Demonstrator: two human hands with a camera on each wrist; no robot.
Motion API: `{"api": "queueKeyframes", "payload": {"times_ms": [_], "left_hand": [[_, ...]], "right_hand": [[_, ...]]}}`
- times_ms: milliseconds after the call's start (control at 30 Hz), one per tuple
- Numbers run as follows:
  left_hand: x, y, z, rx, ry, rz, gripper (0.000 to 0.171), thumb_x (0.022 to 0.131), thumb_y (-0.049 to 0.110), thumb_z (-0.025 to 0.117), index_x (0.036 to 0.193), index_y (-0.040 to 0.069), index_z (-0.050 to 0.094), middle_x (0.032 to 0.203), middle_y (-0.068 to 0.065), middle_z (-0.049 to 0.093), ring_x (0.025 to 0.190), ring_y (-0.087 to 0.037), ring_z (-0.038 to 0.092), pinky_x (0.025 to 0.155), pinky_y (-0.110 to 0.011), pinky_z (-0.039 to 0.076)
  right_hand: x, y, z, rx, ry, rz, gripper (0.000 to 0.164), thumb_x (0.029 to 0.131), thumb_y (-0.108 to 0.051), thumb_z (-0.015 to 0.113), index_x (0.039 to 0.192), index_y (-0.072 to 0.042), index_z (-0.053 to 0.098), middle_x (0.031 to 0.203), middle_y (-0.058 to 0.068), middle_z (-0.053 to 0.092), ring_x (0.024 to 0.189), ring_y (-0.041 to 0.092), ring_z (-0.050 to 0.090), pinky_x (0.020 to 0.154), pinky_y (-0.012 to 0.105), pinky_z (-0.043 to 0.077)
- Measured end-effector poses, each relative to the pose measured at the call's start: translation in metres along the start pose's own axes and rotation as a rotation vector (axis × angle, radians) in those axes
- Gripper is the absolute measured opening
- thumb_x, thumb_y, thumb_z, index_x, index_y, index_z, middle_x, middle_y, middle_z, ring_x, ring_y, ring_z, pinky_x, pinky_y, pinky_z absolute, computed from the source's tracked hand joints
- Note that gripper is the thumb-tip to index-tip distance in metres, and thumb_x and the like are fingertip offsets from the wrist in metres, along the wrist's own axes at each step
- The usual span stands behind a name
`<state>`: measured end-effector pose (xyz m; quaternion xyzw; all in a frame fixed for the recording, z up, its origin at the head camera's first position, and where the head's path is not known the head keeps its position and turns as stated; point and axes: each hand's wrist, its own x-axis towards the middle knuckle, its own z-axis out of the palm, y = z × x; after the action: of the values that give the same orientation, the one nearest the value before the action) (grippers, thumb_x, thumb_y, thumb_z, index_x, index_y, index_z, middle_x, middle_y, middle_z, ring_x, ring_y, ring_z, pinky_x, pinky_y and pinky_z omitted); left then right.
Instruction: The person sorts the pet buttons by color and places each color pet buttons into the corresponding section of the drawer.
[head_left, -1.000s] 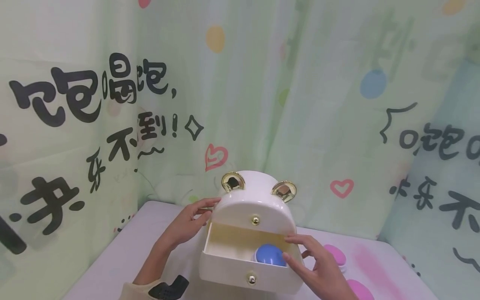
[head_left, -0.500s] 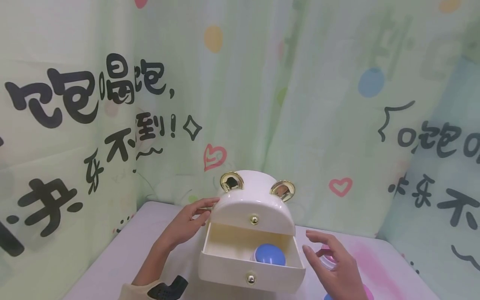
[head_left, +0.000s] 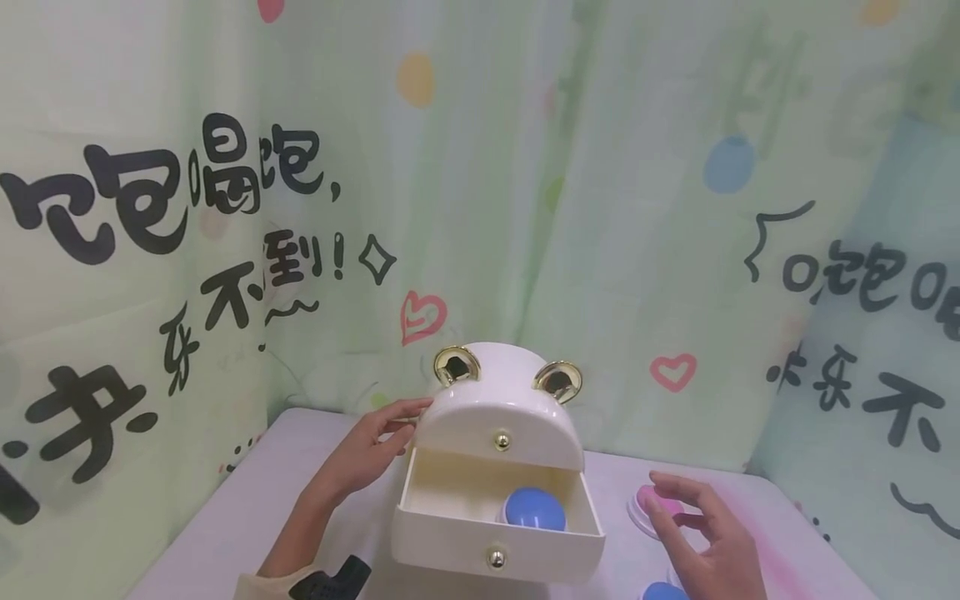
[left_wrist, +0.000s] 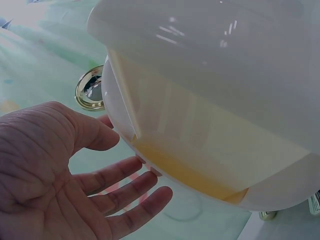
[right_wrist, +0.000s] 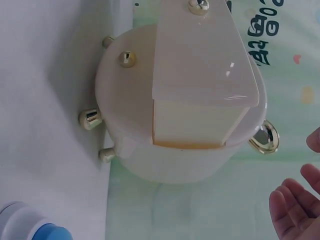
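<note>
A white rounded storage box with gold ears and round gold knobs stands in the middle of the head view. Its lower drawer is pulled out, with a blue-lidded round jar inside at the right. My left hand rests its fingertips along the box's left side; in the left wrist view, its fingers are spread beside the curved edge. Away from the box on the right, my right hand has loosely bent fingers, holds nothing and overlaps a pink-lidded jar.
Another blue-lidded jar stands at the lower edge, left of my right hand. Printed curtains hang around the white table. A black band is on my left wrist.
My right hand has left the drawer's right side and moved right, over towards the pink-lidded jar. My left hand stays at the box; the blue-lidded jar stays in the drawer.
</note>
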<state>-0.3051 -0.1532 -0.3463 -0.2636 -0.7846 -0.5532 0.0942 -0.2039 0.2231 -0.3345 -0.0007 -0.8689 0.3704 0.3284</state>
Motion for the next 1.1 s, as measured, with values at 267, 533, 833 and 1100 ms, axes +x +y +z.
{"api": "queueKeyframes", "payload": {"times_ms": [267, 533, 833, 1100], "left_hand": [[-0.001, 0.0, 0.002, -0.003, 0.014, -0.02, 0.038, 0.1, 0.013, 0.047, 0.136, 0.022, 0.054, 0.13, -0.004, 0.058, 0.116, -0.027, 0.055, 0.092, -0.043, 0.051], [0.0, 0.0, 0.001, 0.003, 0.01, -0.014, 0.038, 0.101, 0.013, 0.047, 0.137, 0.022, 0.053, 0.13, -0.004, 0.058, 0.116, -0.028, 0.055, 0.091, -0.041, 0.052], [0.0, 0.0, 0.0, -0.007, 0.0, -0.02, 0.037, 0.101, 0.014, 0.046, 0.137, 0.022, 0.053, 0.132, -0.003, 0.056, 0.119, -0.028, 0.052, 0.092, -0.04, 0.051], [0.0, -0.001, 0.001, -0.004, 0.005, 0.003, 0.037, 0.101, 0.014, 0.047, 0.137, 0.019, 0.053, 0.132, -0.006, 0.056, 0.116, -0.029, 0.055, 0.089, -0.037, 0.052]], "right_hand": [[-0.006, 0.015, 0.001, 0.026, -0.047, -0.057, 0.022, 0.087, -0.027, 0.071, 0.107, -0.016, 0.067, 0.103, -0.002, 0.07, 0.085, -0.005, 0.06, 0.069, 0.012, 0.051], [-0.011, 0.032, 0.0, -0.025, -0.171, 0.002, 0.034, 0.085, -0.034, 0.072, 0.112, -0.014, 0.064, 0.105, 0.008, 0.07, 0.073, 0.0, 0.061, 0.062, 0.02, 0.052], [-0.009, 0.057, 0.004, -0.175, -0.425, 0.17, 0.065, 0.077, -0.055, 0.072, 0.125, -0.015, 0.058, 0.121, 0.012, 0.063, 0.087, 0.018, 0.059, 0.072, 0.032, 0.052], [-0.005, 0.079, 0.01, -0.22, -0.568, 0.088, 0.061, 0.076, -0.039, 0.078, 0.124, -0.006, 0.058, 0.115, 0.011, 0.063, 0.097, 0.025, 0.061, 0.076, 0.038, 0.054]]}}
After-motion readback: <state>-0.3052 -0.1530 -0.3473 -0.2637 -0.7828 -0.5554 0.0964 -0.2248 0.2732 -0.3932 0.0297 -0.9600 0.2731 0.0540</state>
